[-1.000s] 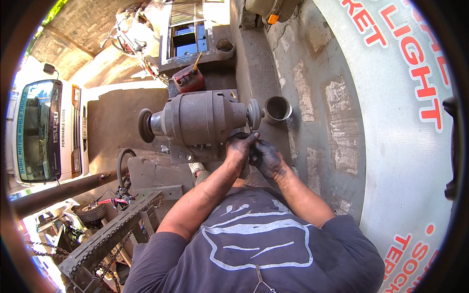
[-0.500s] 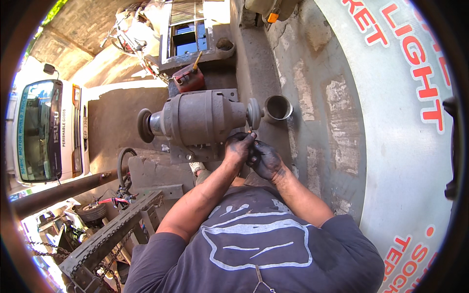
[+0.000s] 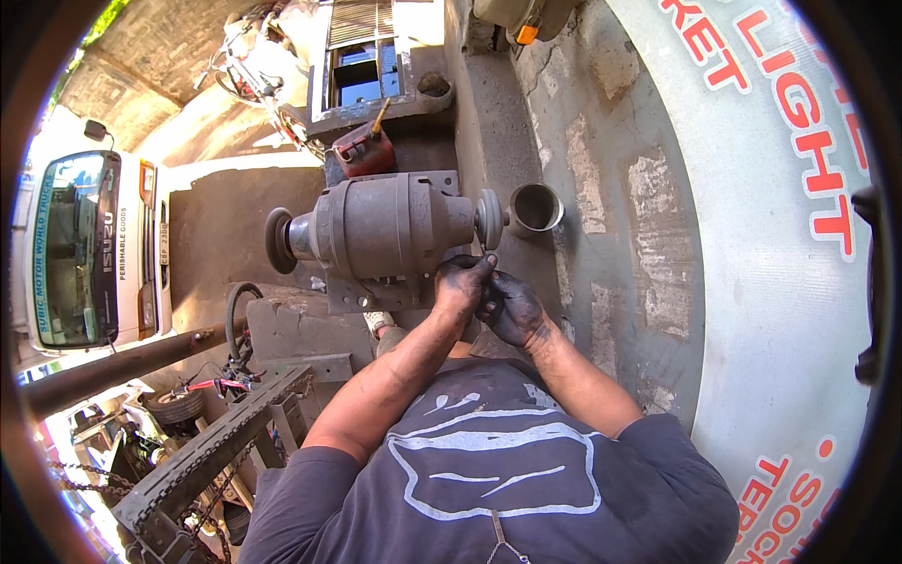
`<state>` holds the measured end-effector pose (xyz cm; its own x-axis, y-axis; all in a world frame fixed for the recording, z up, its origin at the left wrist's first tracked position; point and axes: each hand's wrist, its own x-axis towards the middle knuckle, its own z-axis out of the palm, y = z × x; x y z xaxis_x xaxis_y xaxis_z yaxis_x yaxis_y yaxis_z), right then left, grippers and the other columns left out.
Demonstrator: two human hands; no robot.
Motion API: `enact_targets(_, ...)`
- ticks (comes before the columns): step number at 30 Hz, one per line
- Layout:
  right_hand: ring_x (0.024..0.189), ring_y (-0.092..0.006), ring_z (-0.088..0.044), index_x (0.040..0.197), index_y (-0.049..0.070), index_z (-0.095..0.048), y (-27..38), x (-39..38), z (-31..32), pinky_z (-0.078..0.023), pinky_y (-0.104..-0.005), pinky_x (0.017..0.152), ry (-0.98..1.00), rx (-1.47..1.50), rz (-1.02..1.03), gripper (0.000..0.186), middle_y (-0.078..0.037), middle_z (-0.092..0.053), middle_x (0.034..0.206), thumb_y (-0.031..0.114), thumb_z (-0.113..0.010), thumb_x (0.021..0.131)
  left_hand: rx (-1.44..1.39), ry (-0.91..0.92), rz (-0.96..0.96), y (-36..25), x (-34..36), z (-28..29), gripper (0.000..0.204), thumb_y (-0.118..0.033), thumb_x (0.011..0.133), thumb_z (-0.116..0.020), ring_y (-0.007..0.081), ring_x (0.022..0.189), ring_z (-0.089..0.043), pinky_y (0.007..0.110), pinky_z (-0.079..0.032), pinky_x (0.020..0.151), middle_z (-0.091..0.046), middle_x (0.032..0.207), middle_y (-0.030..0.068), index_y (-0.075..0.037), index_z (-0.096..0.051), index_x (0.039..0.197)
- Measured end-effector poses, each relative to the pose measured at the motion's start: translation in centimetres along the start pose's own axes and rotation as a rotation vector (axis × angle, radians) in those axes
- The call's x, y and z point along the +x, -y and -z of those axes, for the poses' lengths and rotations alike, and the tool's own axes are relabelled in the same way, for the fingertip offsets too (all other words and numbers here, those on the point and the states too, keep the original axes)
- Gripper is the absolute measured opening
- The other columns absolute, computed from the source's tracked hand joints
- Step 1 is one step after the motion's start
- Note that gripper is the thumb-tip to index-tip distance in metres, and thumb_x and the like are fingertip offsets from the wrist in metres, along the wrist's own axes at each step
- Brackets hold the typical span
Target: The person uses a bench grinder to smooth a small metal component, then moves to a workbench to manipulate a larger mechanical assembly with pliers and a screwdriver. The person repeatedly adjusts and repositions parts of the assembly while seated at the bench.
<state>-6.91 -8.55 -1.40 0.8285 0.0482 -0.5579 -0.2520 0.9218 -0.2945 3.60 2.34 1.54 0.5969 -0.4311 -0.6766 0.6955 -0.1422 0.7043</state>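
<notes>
A dusty grey bench grinder point(image 3: 381, 226) stands in front of me, with a wheel at either end. Close below its right grinding wheel point(image 3: 488, 220), my blackened hands meet. My left hand point(image 3: 460, 285) is closed, thumb and fingertips pinched around a small thin piece that points up at the wheel's lower edge. That piece is mostly hidden, so its kind cannot be made out. Against the left fingertips, my right hand point(image 3: 512, 307) is also closed, its fingers curled. Whether the piece touches the wheel is unclear.
A metal can point(image 3: 536, 208) stands right of the wheel, near the wall. Behind the grinder sits a red container point(image 3: 364, 150) with a stick in it. At lower left are a steel beam with chains point(image 3: 216, 437) and a rusty pipe point(image 3: 132, 374). A white truck point(image 3: 94, 249) is parked left.
My hands stay almost in place below the right wheel, with only a slight shift of the fingers. The orange glint seen at the fingertips earlier is gone.
</notes>
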Motion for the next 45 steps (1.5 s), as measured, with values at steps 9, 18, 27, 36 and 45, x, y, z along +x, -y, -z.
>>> enact_targets(9,0.077,-0.0104,-0.056,0.112,0.008,-0.069,-0.3,-0.5,-1.1,-0.049,-0.0268,0.071,-0.183,-0.353,0.181,0.02,0.0,-0.063,0.09,0.023,-0.055,0.113,0.074,0.011,-0.075,0.5,-0.2,0.1,0.029,-0.027,0.098,-0.08,0.0132,0.065,-0.06,0.03,-0.048,0.059,-0.069,0.08,0.0032,0.001,-0.078,0.104)
enact_targets(18,0.079,-0.0127,-0.058,0.114,0.011,-0.067,-0.4,-0.5,-1.7,-0.05,-0.0307,0.074,-0.084,-0.071,0.063,0.02,0.0,-0.064,0.091,0.027,-0.054,0.112,-0.009,0.068,-0.019,1.0,-0.3,0.1,0.031,-0.03,0.106,-0.068,0.0121,0.066,-0.059,0.03,-0.048,0.058,-0.068,0.082,0.0019,-0.002,-0.078,0.115)
enact_targets(27,0.07,-0.0085,-0.054,0.112,0.014,-0.065,-0.2,-0.4,-2.2,-0.047,-0.0253,0.067,-0.118,-0.042,0.048,0.016,0.002,-0.062,0.087,0.025,-0.054,0.112,0.057,0.024,-0.112,0.7,-0.3,-0.1,0.029,-0.027,0.107,-0.068,0.0121,0.063,-0.059,0.029,-0.047,0.053,-0.066,0.08,0.0028,-0.001,-0.077,0.115)
enact_targets(36,0.07,-0.0085,-0.054,0.115,0.01,-0.065,0.0,-0.3,-2.0,-0.047,-0.0254,0.067,-0.022,-0.002,0.009,0.018,0.001,-0.063,0.088,0.024,-0.055,0.111,0.047,0.009,-0.026,0.6,-0.3,-0.1,0.029,-0.03,0.105,-0.071,0.0125,0.058,-0.059,0.031,-0.046,0.048,-0.065,0.075,0.0023,-0.001,-0.076,0.107)
enact_targets(45,0.069,-0.0081,-0.054,0.116,0.01,-0.066,-0.2,-0.3,-1.8,-0.046,-0.0249,0.066,-0.076,-0.023,0.016,0.019,0.002,-0.063,0.087,0.026,-0.056,0.11,0.034,-0.025,-0.011,-0.4,-1.0,-0.4,0.029,-0.029,0.101,-0.076,0.0132,0.054,-0.058,0.032,-0.046,0.046,-0.064,0.07,0.0027,0.0,-0.075,0.095)
